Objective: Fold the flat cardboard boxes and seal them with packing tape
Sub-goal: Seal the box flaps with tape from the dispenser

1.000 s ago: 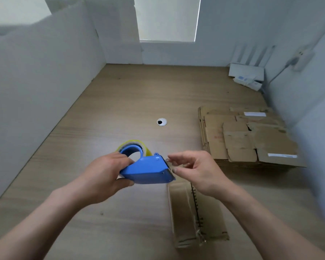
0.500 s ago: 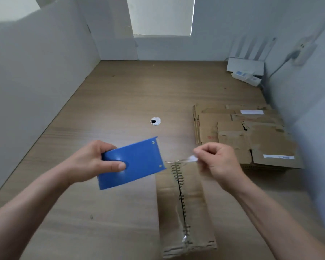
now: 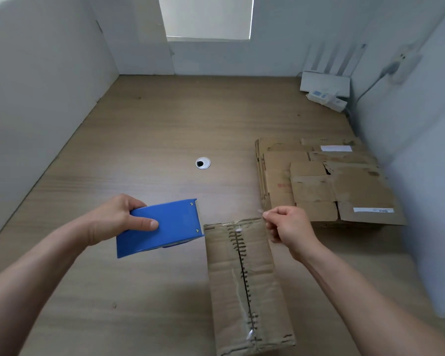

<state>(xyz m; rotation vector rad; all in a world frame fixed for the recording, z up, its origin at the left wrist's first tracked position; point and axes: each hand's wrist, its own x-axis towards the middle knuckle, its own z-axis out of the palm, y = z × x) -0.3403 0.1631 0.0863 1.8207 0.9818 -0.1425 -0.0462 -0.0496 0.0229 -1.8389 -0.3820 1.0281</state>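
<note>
Sealing is the step we judge to be in hand; our left hand (image 3: 118, 219) is closed around the blue tape dispenser (image 3: 162, 227), thumb across its flat side, holding it above the wooden table (image 3: 152, 124) just left of the folded box (image 3: 244, 283); our right hand (image 3: 285, 227) pinches the free end of the clear tape (image 3: 261, 211) over the box's far right corner. The box lies near us, its centre seam running away from us, with old tape scraps along it; the stack of flat cardboard (image 3: 324, 183) waits beyond it to the right. Next, we think, the tape end must be pressed onto the far edge at the seam, then the dispenser drawn toward us along that line. The tape itself is nearly invisible, so we cannot tell whether it already touches the cardboard; the roll is hidden behind the dispenser's body; the box's near end is cut off by the frame.
</note>
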